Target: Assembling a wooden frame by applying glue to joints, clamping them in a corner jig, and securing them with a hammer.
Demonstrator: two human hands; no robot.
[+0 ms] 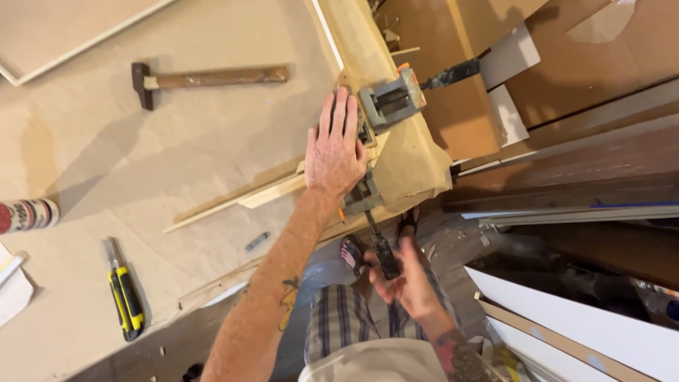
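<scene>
Desk (177, 141) covering: plain tan paper. Corner clamp (385, 102): grey metal, orange accents, black screw handles. Hammer (205, 78): dark brown head, worn brown handle. Utility knife (126, 301), at 7 o'clock: yellow and black. Can (27, 214), at 9 o'clock: red and white. Wood strips (240, 198): pale yellow. Shorts (346, 318): grey-brown plaid. Panels (580, 322), at 4 o'clock: white.

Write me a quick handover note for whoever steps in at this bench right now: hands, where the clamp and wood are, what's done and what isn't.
Left hand lies flat, palm down, on the pale wooden strips at the corner of the paper-covered bench.
Right hand grips the dark screw handle of the grey metal corner clamp.
Done: strips sit in the clamp.
Left: whether the near screw is fully tight cannot be told.
Wooden-handled hammer and yellow utility knife lie untouched on the bench.
</scene>
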